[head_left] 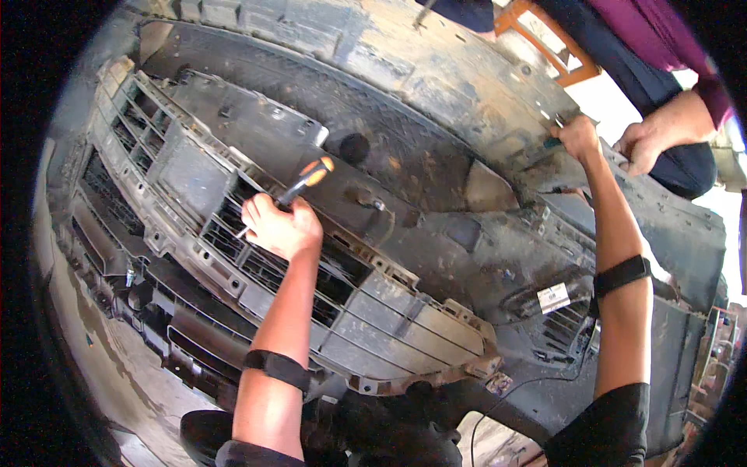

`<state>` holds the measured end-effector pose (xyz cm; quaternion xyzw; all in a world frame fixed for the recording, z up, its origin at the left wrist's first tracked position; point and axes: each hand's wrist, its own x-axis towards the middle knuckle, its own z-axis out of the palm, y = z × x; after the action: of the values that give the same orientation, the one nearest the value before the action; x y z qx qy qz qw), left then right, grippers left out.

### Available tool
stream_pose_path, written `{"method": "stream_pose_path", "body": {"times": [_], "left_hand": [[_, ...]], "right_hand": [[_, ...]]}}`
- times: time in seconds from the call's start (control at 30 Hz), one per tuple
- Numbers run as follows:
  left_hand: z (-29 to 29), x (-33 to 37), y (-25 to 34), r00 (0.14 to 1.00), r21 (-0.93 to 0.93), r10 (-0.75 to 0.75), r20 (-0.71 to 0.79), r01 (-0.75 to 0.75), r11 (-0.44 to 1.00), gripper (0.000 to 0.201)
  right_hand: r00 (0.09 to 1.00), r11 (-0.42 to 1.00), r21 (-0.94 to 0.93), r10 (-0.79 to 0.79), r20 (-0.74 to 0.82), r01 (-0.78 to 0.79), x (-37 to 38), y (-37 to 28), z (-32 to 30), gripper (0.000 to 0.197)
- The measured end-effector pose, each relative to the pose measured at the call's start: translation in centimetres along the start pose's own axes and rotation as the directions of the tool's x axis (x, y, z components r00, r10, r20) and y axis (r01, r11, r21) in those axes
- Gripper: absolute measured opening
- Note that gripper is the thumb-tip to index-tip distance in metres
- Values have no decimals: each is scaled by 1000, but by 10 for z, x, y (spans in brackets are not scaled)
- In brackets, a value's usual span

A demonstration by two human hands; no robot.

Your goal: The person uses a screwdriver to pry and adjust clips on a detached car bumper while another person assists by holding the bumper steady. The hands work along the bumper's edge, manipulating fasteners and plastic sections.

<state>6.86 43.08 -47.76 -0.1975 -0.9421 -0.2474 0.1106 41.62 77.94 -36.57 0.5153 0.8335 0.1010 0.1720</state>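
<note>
The screwdriver lay through the grip of the left hand, its orange-and-black handle standing out on the far right side of the fist and its thin shaft showing on the near left side, over the slats of the grille. The left fingers were closed around it; whether the tip touched a slat could not be told.

The right hand was well apart, at the far right, with its fingers curled at the dusty panel; whether they gripped anything could not be told. The left forearm reached far and slightly right, bent at the wrist, while the right forearm stretched farther, nearly straight. The 2 forearms each wore 1 black band.

The grille's long edge ran from far left to near right beneath the left hand. Beyond it, a hollow opened between the 2 hands. A co-worker's hand was just right of the right hand, leaving little room there.
</note>
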Motion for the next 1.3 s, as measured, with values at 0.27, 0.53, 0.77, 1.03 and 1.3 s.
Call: {"method": "stream_pose_path", "body": {"times": [0.27, 0.53, 0.77, 1.03, 1.3], "left_hand": [[7, 1, -2, 999, 24, 5, -49, -4, 1000, 30], [6, 3, 2, 999, 32, -10, -53, 12, 999, 30], [9, 4, 0, 999, 46, -13, -51, 15, 999, 29], [9, 3, 2, 995, 94, 34, -94, -25, 995, 28], [9, 5, 4, 999, 119, -28, -32, 32, 992, 32]], "right_hand": [[996, 988, 129, 83, 31, -87, -19, -8, -12, 39], [980, 976, 111, 176, 90, -185, -21, -18, -15, 36], [999, 1000, 12, 0, 34, -1, -17, -11, -11, 48], [999, 999, -26, -38, 12, 38, -3, 10, 14, 42], [973, 927, -297, -212, 88, 228, -8, 6, 4, 39]]}}
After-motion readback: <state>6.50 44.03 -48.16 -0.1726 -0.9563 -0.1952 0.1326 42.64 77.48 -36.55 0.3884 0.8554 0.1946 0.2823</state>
